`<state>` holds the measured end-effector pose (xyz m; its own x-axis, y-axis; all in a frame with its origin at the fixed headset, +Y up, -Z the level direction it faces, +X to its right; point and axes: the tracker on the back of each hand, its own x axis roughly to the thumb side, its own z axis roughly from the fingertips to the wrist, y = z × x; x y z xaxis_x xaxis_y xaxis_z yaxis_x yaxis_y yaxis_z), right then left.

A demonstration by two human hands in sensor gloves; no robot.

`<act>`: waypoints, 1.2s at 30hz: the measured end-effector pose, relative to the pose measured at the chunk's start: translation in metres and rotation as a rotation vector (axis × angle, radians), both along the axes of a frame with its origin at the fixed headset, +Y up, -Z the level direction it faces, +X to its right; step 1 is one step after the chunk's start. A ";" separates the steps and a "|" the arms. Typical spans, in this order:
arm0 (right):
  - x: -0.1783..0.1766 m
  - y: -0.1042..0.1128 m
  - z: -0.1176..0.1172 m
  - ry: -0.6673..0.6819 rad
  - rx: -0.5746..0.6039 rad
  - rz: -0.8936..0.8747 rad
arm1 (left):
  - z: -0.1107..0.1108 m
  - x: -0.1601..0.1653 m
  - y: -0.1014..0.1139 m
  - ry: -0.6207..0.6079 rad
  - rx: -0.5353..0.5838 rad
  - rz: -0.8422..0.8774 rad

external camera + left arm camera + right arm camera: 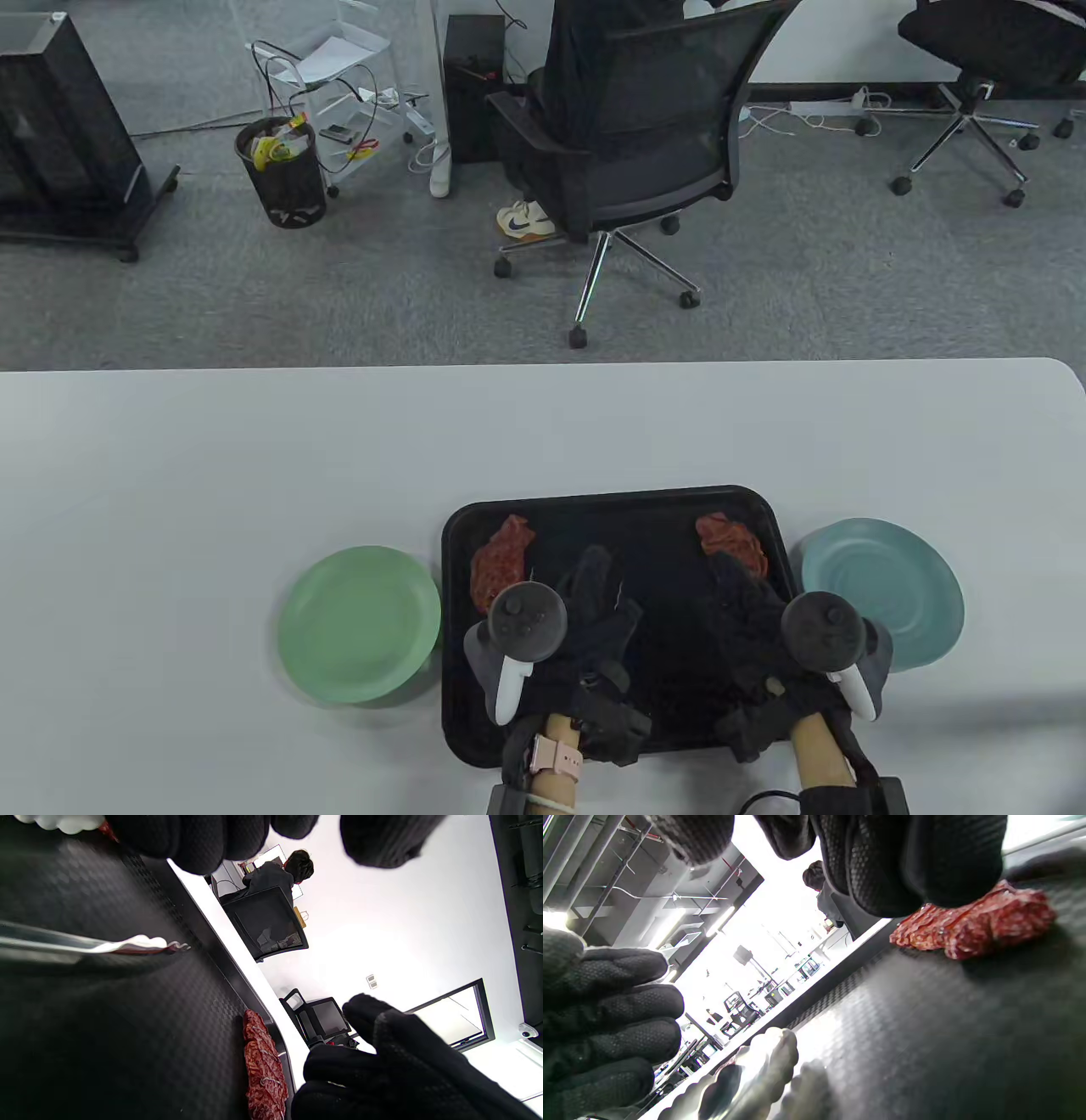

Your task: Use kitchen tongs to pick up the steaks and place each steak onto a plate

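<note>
Table view. A black tray (764,509) sits on a white table (170,475), at its near edge. A green plate (356,624) lies just beside the tray's left side; a blue plate (882,590) lies just beside its right side. One steak (501,560) lies in the tray's far left corner, a second steak (731,539) in its far right corner. Both hands are over the tray's near half. The left hand (585,620) reaches toward the tray's middle, just right of the left-corner steak. The right hand (755,620) has its fingertips at the near edge of the right-corner steak. Black gloves over black tray: finger posture cannot be told here. Tongs are hard to make out in this view. Beyond the table stand an office chair (645,136) and a waste bin (282,172).

Left wrist view. Shiny metal tongs (127,944) lie low over the tray floor, scalloped tip pointing toward the tray's far rim. The left fingers (199,840) hang curled at the top edge; whether they touch the tongs cannot be told. The right hand's glove and one steak sit near the tray's rim.

Right wrist view. The right fingers (903,861) hang loosely bent above a steak, gripping nothing visible. The tongs' scalloped tip lies on the tray, between the two hands. The left hand's fingers are bent at the frame's left.
</note>
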<state>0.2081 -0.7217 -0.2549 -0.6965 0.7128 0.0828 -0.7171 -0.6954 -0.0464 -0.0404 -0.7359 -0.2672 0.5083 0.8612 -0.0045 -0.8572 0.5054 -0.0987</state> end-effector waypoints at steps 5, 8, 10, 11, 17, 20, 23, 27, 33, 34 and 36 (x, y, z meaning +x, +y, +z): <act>-0.002 -0.002 0.000 0.009 -0.003 0.022 | 0.000 0.000 -0.001 0.003 0.002 0.004; -0.002 -0.003 -0.001 0.011 -0.002 0.023 | 0.000 0.000 -0.001 0.001 -0.001 0.000; -0.002 -0.003 -0.002 0.010 -0.004 0.019 | -0.001 0.000 -0.001 0.000 -0.005 -0.001; -0.001 -0.004 -0.002 0.008 -0.009 0.018 | -0.001 0.000 -0.001 0.000 -0.007 -0.002; 0.005 -0.008 -0.003 -0.009 -0.017 0.013 | 0.000 0.000 -0.001 0.001 -0.005 -0.004; 0.006 -0.009 -0.003 -0.008 -0.018 0.016 | 0.001 0.000 -0.001 0.000 -0.005 -0.009; 0.005 -0.010 -0.003 -0.003 -0.016 0.023 | 0.001 -0.001 -0.002 0.000 -0.005 -0.009; 0.004 -0.012 -0.004 0.004 -0.018 0.037 | 0.001 -0.001 -0.002 0.003 -0.008 -0.008; 0.005 -0.015 -0.005 0.006 -0.018 0.049 | 0.002 -0.002 -0.003 0.001 -0.013 -0.011; 0.005 -0.016 -0.005 0.006 -0.019 0.049 | 0.001 -0.002 -0.003 0.001 -0.014 -0.011; 0.006 -0.017 -0.006 0.006 -0.023 0.049 | 0.001 -0.002 -0.003 0.001 -0.016 -0.008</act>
